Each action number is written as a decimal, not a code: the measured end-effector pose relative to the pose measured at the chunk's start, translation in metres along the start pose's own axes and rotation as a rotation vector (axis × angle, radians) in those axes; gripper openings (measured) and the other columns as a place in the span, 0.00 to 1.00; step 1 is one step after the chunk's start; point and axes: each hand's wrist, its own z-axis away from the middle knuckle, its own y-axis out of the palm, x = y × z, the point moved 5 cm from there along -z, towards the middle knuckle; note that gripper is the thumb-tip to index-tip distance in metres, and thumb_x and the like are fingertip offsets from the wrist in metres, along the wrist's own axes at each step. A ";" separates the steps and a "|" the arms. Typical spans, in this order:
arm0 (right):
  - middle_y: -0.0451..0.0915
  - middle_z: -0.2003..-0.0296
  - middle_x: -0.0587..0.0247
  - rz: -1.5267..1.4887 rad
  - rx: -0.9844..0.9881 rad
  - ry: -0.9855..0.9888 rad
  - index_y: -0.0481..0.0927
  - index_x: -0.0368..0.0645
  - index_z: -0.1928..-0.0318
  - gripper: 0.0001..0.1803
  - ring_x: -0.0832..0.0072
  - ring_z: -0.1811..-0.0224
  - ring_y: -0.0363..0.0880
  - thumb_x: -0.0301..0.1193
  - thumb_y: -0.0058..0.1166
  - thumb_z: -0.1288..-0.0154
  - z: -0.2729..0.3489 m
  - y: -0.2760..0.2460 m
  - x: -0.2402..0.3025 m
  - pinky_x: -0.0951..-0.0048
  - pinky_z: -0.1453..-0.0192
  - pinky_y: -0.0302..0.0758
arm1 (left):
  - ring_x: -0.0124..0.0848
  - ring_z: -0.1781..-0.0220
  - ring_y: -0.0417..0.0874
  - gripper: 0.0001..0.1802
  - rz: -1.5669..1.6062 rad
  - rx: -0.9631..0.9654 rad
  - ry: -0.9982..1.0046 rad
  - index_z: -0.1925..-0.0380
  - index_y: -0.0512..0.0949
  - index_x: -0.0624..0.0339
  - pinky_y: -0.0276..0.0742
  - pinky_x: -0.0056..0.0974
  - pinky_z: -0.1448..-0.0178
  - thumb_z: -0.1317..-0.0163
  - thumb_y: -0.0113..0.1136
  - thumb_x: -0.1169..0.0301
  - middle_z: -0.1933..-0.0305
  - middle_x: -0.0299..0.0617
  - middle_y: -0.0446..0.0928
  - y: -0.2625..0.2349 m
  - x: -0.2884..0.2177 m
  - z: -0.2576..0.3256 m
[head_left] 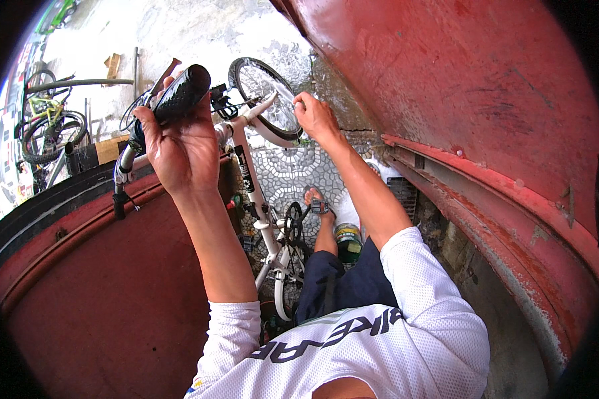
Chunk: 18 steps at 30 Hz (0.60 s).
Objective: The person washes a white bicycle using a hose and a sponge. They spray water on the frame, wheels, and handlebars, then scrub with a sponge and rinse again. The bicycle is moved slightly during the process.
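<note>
In front of me, at upper left, my left hand (183, 146) is raised palm toward me, with thumb and fingers around a black, wet-looking cylinder (186, 92). Its kind is unclear. Farther right, my right hand (316, 118) is closed on a pale, slender thing (283, 91), too washed out to name, near the front wheel (269, 80) of a white bicycle (244, 156). The bicycle stands to my left, its wheel pointing away from me. Its handlebar (124, 163) shows beside and below my left hand.
Red metal panels (472, 80) rise on the right, and another red panel (113, 292) stands at left. A green bucket (348, 243) is beside my foot on the patterned stone floor (279, 176). Yellow-green bicycles (50, 123) stand outside at far left.
</note>
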 end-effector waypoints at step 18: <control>0.82 0.72 0.49 -0.033 0.159 -0.134 0.81 0.48 0.54 0.13 0.50 0.65 0.83 0.37 0.50 0.33 0.002 0.020 -0.004 0.54 0.58 0.76 | 0.50 0.34 0.73 0.32 0.035 0.020 -0.011 0.40 0.66 0.73 0.70 0.58 0.29 0.27 0.48 0.51 0.38 0.56 0.73 0.001 0.001 -0.001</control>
